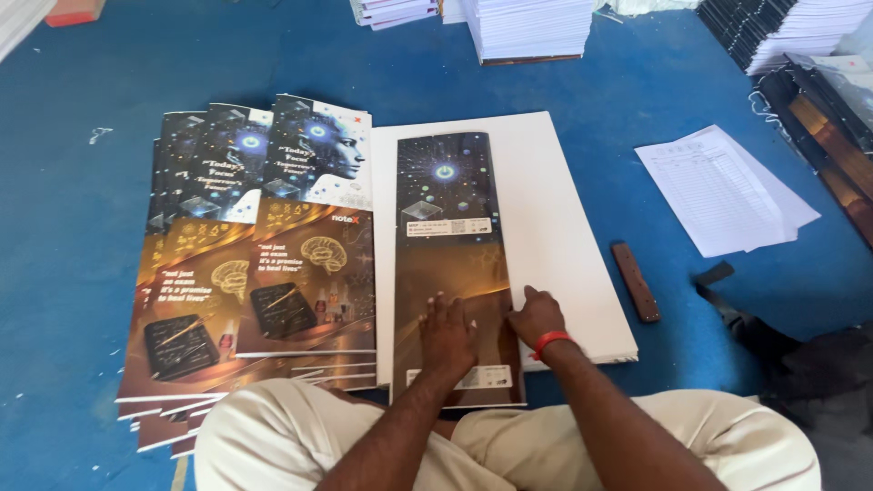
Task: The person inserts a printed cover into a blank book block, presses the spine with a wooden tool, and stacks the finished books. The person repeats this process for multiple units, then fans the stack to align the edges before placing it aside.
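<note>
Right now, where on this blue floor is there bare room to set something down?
Bare blue floor lies left of the fanned covers, and between the white board and loose sheets. Crowded along the top, by the paper stacks.

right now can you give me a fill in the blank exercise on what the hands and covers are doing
1. Both hands, the left hand and the right hand, press on a folded ____.
2. That cover lies on a ____ stack of sheets.
3. The right wrist wears a ____ band.
4. The floor mat is ____.

Missing words: cover; white; red; blue
</note>
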